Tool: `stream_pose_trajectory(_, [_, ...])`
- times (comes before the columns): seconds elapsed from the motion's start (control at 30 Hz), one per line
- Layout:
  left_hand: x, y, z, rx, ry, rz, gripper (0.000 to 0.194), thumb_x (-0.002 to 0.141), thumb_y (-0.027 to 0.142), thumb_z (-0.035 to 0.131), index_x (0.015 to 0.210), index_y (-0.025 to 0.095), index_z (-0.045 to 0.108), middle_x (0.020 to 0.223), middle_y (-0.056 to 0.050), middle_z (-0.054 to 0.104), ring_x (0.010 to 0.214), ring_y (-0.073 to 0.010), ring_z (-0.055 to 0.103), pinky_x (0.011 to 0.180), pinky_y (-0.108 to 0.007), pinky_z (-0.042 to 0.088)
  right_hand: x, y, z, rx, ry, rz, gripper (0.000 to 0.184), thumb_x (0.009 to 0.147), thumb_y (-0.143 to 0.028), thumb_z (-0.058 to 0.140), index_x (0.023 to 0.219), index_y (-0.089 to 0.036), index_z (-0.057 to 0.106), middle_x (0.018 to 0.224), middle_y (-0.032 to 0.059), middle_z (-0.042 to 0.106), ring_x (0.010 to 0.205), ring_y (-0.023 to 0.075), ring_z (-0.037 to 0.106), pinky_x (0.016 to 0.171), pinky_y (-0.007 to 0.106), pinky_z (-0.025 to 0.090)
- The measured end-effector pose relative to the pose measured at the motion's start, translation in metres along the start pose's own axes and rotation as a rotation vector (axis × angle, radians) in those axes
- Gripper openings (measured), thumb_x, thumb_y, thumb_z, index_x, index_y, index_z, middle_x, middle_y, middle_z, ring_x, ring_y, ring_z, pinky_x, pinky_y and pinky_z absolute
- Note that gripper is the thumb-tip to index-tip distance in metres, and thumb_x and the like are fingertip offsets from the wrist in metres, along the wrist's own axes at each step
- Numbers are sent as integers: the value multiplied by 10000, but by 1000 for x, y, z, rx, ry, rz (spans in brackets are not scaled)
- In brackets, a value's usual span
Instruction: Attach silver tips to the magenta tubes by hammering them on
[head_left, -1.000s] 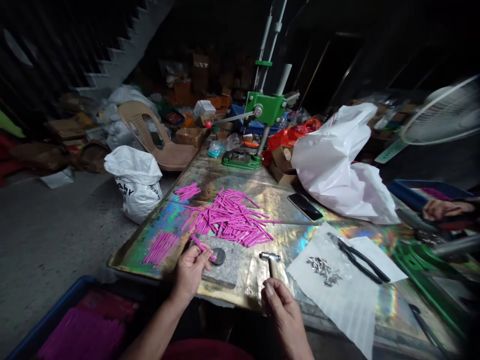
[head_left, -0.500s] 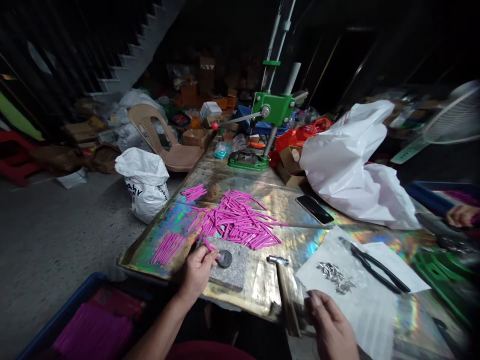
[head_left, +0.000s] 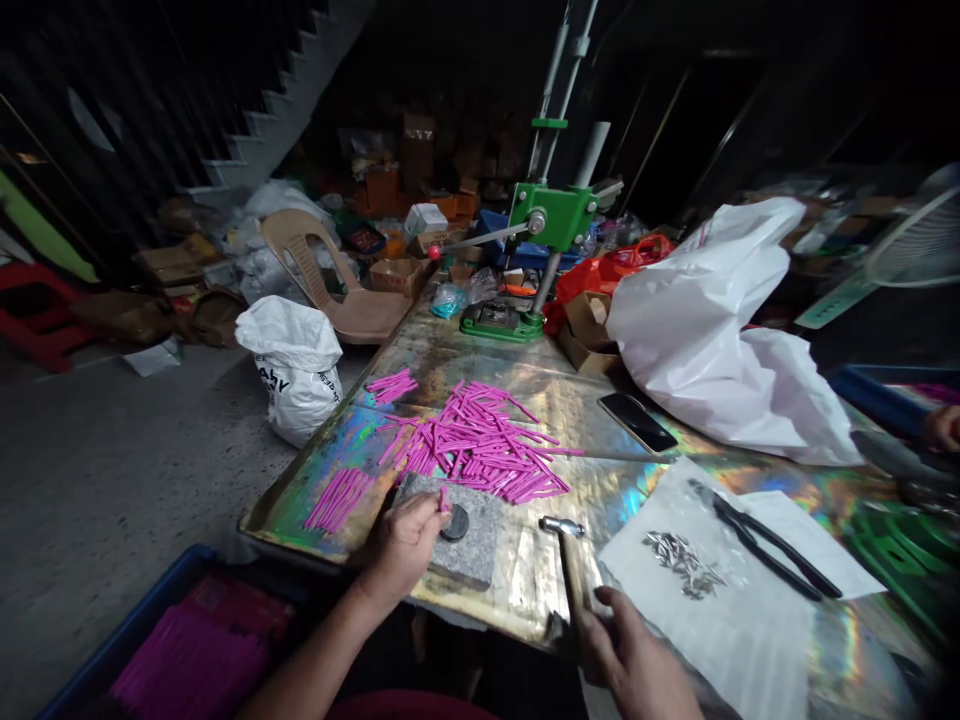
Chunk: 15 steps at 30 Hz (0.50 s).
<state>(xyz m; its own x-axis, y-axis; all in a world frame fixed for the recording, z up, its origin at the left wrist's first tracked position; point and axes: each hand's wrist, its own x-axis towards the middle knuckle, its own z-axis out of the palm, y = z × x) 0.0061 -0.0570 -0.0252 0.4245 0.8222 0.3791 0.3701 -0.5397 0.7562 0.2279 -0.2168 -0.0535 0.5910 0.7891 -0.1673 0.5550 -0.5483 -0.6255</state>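
Over the stone block (head_left: pixel 480 548), my left hand (head_left: pixel 409 532) pinches a pink stick (head_left: pixel 444 498), best kept steady; right of the block, my right hand (head_left: pixel 639 655) is at the hammer (head_left: pixel 571 565), grip unclear.

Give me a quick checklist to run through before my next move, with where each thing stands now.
1. Left hand pinching a pink stick: ok.
2. Stick's end touching the black disc: cannot tell.
3. Black disc on the stone block: ok.
4. Right hand firmly gripping the hammer: cannot tell; it is at the handle.
5. Small metal pieces on the white sheet: ok.
6. Pliers apart from the block: ok.
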Motion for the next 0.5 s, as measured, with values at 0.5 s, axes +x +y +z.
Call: stream_pose_trajectory(0.5, [7,14,-5,148,-42,169,221,791,92,395,646,156,550,626,-44,590,613,-145,564,569,-232,434,11,8,34,-10,109,7,414,612,-447,519,942,-199,541,574,59,635,543,279,596,536,341,381])
